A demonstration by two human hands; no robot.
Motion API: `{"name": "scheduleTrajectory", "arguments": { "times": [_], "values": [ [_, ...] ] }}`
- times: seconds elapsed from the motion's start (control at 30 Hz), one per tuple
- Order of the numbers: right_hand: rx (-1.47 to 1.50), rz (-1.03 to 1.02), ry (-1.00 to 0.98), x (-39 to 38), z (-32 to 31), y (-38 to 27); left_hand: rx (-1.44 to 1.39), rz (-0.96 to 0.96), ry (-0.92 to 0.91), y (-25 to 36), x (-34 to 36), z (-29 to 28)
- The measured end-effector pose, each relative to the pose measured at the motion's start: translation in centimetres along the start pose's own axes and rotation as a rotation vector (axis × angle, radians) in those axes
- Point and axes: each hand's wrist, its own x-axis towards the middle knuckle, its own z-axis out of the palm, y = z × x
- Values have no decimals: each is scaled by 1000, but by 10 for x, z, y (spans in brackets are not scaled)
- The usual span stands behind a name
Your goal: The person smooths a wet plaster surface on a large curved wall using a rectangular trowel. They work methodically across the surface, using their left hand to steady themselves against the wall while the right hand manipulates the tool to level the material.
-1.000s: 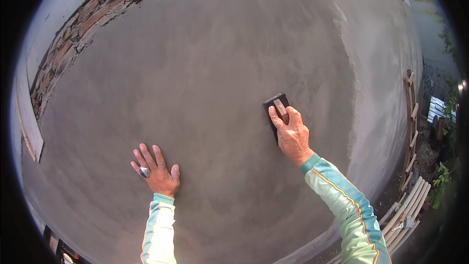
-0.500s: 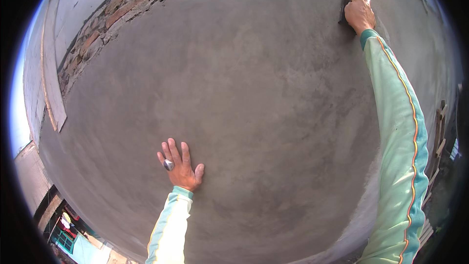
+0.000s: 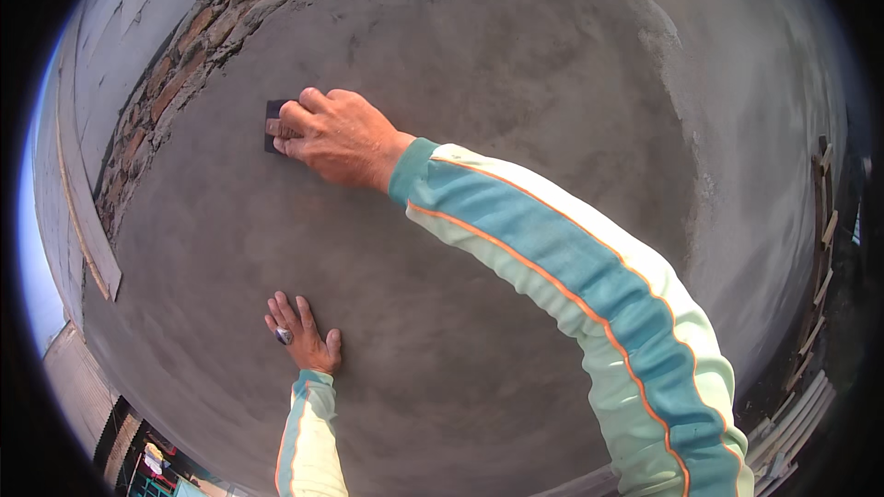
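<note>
A broad wall of damp grey plaster (image 3: 479, 331) fills most of the view. My right hand (image 3: 345, 136) is closed around the wooden handle of a plastering float (image 3: 273, 115), whose dark flat plate rests against the upper left part of the plaster. Most of the plate and handle is hidden by the fingers. Lower down, my left hand (image 3: 302, 333) lies flat on the plaster with its fingers spread, a ring (image 3: 284, 336) on one of them. It holds nothing.
Rough exposed brickwork (image 3: 180, 83) edges the plaster at the upper left, beside pale boards (image 3: 138, 23). A lighter, drier plaster area (image 3: 755, 110) lies to the right. Wooden sticks (image 3: 822, 285) and a stack of pale poles (image 3: 792, 419) stand at the lower right.
My right hand has swept the float from the upper right across to the upper left of the wall. My left hand stays flat on the plaster; the view has shifted.
</note>
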Motion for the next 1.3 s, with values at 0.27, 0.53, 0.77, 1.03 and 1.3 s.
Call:
{"name": "scheduleTrajectory", "arguments": {
  "times": [0.27, 0.53, 0.77, 1.03, 1.3],
  "values": [
    [-523, 891, 195, -228, -108, 302, 16, -19, 30, 7, 1, 4],
    [-419, 1029, 114, -459, -84, 2, -5, 22, 37, 3, -4, 13],
    [-154, 544, -86, -469, -94, -69, -13, 51, 59, 10, 3, 9],
    [-424, 1619, 180, -563, -114, -50, -18, 22, 80, 7, 0, 14],
    [-424, 1402, 15, -566, -124, -45, -55, 64, 137, 5, 5, 13]
  ]
}}
